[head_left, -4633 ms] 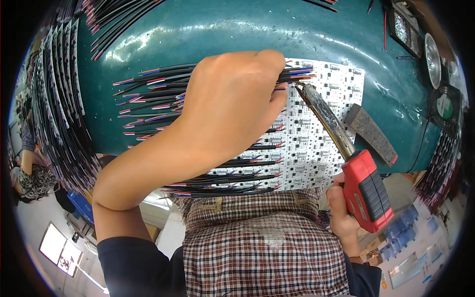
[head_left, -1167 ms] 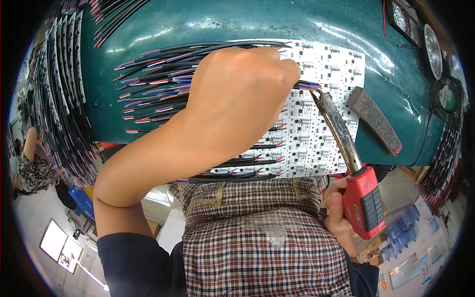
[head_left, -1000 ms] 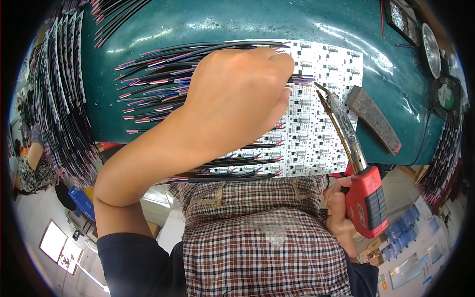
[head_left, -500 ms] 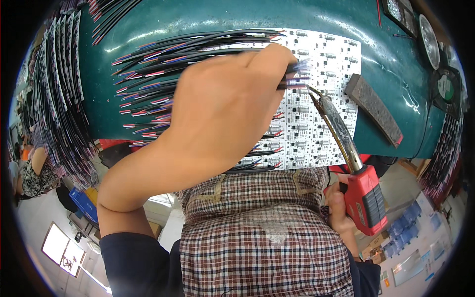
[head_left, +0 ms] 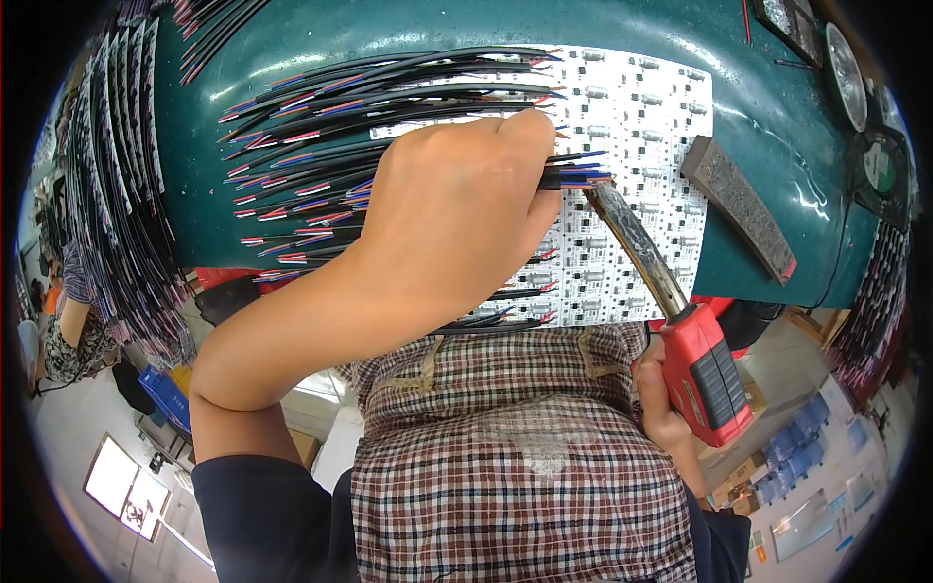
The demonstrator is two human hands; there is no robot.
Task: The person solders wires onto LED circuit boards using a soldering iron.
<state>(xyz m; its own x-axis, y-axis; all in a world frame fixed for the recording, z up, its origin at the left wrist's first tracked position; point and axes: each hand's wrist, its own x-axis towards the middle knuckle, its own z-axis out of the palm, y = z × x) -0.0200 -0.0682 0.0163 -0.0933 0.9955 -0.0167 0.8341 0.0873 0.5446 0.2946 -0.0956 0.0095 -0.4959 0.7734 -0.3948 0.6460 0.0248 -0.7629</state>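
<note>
Left hand (head_left: pixel 466 194) pinched tight on few black cables (head_left: pixel 551 179), colored ends (head_left: pixel 586 174) poking out over white board (head_left: pixel 671 112). Right hand (head_left: pixel 658 394) wrapped round red iron (head_left: pixel 708 374), fingers partly hidden. Tip right by those ends, can't tell if touching. Risk imo: ends fan out, so small wrist twist could land one on wrong spot. Slip of iron could singe left hand, too. Other cables (head_left: pixel 476 90) lie leftward, grey block (head_left: pixel 739 209) at board's right edge, green table (head_left: pixel 826 117) underneath.
</note>
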